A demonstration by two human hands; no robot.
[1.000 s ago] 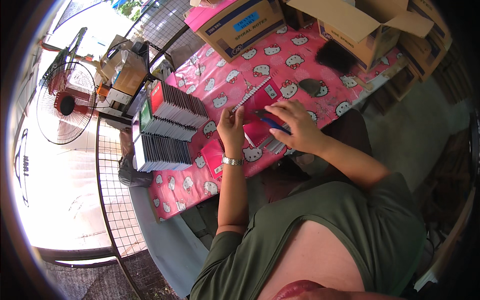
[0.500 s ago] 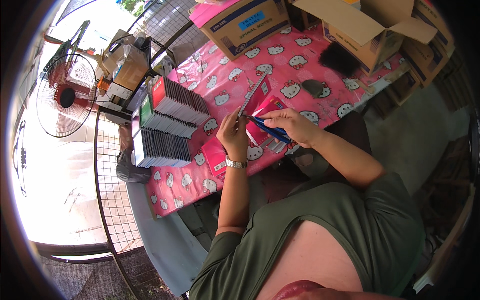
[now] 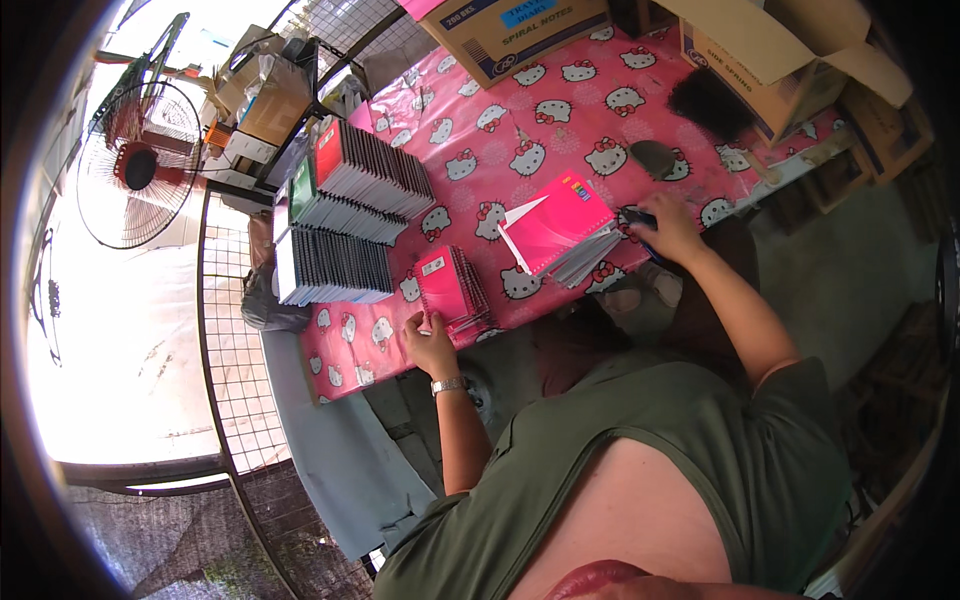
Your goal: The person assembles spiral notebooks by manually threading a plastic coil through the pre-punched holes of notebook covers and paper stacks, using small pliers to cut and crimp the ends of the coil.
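Observation:
My left hand [image 3: 432,345] rests at the near left corner of a short stack of pink spiral notebooks [image 3: 448,283]. Its fingers are apart, with the fingertips against the stack's lower edge. Over on the right, my right hand [image 3: 672,228] is closed around blue-handled pliers [image 3: 640,218], low at the table's near edge; the palm hides much of the tool. Between my hands lies a looser pile of pink covers and white pages [image 3: 560,228], with one white corner folded over on top.
Tall stacks of spiral notebooks [image 3: 375,165] stand at left on the pink patterned tablecloth [image 3: 550,110]. Cardboard boxes [image 3: 525,45] line the back and right. A dark brush-like object [image 3: 710,104] and a dark round object [image 3: 653,160] lie farther back. A fan [image 3: 140,168] stands far left.
The notebook held up between my hands now lies on the short pink stack. My left hand has moved down and left; my right hand has drawn off to the right with the pliers.

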